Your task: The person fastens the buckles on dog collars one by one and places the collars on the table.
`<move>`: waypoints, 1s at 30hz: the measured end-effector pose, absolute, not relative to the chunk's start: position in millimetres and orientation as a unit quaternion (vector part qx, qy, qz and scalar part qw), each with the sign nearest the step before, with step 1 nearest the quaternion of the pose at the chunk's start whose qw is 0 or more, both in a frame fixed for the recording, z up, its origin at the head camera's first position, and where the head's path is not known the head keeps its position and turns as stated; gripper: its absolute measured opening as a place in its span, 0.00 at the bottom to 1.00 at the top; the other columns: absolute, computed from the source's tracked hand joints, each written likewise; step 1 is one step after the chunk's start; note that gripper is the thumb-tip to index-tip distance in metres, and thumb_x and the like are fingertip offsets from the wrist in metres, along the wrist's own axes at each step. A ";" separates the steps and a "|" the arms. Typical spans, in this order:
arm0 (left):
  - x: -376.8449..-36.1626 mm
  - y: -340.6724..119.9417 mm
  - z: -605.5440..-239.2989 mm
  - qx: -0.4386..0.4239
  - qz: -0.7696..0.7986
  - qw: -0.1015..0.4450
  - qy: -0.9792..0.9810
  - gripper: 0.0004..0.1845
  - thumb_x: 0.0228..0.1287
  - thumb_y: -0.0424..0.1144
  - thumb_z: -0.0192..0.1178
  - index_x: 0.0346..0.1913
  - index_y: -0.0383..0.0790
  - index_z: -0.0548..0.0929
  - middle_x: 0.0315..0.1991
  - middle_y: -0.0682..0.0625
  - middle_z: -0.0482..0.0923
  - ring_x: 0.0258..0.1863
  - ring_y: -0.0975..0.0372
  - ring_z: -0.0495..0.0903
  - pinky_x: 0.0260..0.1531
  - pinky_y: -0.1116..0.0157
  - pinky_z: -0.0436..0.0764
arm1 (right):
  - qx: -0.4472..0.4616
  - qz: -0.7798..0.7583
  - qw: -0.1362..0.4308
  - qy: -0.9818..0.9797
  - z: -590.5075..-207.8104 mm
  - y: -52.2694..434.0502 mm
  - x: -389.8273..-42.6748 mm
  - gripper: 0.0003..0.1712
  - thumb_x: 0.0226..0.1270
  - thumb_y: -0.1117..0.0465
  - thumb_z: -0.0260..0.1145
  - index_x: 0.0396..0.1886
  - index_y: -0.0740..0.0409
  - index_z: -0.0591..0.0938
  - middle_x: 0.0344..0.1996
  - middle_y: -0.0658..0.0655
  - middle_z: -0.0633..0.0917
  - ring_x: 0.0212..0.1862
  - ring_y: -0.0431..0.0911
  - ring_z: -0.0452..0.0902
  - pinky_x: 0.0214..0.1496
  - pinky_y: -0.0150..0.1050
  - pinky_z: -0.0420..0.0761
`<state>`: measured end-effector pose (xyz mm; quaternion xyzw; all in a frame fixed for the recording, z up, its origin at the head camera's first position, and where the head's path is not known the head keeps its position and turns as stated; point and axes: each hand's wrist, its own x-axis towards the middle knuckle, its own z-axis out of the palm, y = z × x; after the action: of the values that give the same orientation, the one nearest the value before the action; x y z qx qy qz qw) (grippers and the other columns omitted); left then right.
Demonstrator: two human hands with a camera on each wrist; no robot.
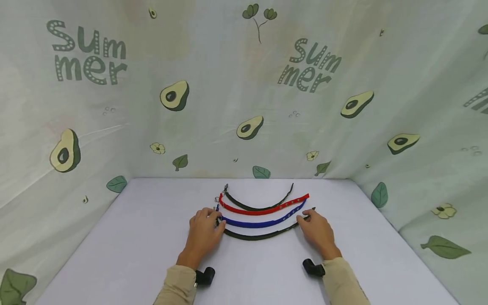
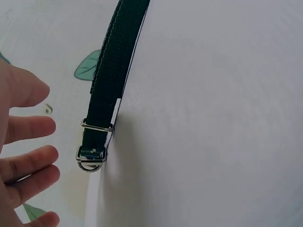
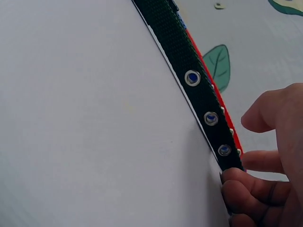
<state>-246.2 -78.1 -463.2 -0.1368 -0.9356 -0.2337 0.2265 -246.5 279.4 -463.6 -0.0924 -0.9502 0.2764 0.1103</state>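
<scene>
Lying curved on the table (image 1: pixel 126 237) are four collars, both hands' relaxed fingers touching the nearest dark collar (image 1: pixel 259 235).

The word "Summer" (image 1: pixel 87 53), split over two lines as "Sum" above "mer", faces you in dotted green letters on the backdrop cloth (image 1: pixel 228 84), high toward its left edge. A second "Summer" (image 1: pixel 309 65), tilted and set the same way, stands on the same cloth to the right of centre. At the cloth's right edge a further print (image 1: pixel 478 101) is cut off and cannot be read. Nothing you have on the table (image 1: pixel 133 237) carries lettering, numbers or a brand.
</scene>
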 end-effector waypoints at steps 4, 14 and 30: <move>-246.7 -78.8 -463.5 -0.121 -0.246 0.227 -0.935 0.14 0.63 0.43 0.69 0.46 0.36 0.87 0.44 0.43 0.79 0.48 0.50 0.77 0.51 0.44 0.74 | -0.091 0.273 0.111 -0.951 -464.9 278.9 -246.4 0.24 0.67 0.46 0.63 0.54 0.58 0.83 0.36 0.53 0.87 0.40 0.52 0.82 0.41 0.52 0.78; -246.7 -76.2 -461.2 -0.095 -0.232 0.182 -0.951 0.18 0.64 0.45 0.67 0.50 0.36 0.86 0.44 0.40 0.80 0.45 0.49 0.79 0.43 0.49 0.80 | -0.084 0.284 0.113 -0.948 -466.8 273.7 -249.0 0.21 0.67 0.49 0.63 0.50 0.58 0.85 0.32 0.51 0.84 0.35 0.48 0.78 0.36 0.46 0.75; -244.1 -71.0 -461.5 -0.075 -0.208 0.152 -0.963 0.12 0.64 0.45 0.65 0.45 0.44 0.89 0.37 0.45 0.79 0.39 0.52 0.75 0.37 0.53 0.78 | -0.083 0.287 0.100 -0.949 -463.8 270.1 -250.9 0.16 0.68 0.51 0.63 0.42 0.57 0.87 0.37 0.55 0.86 0.40 0.52 0.81 0.42 0.51 0.77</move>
<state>-244.1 -71.0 -461.5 -0.0752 -0.9634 -0.2078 0.1519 -250.9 270.1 -463.8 -0.0832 -0.9491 0.2872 0.0996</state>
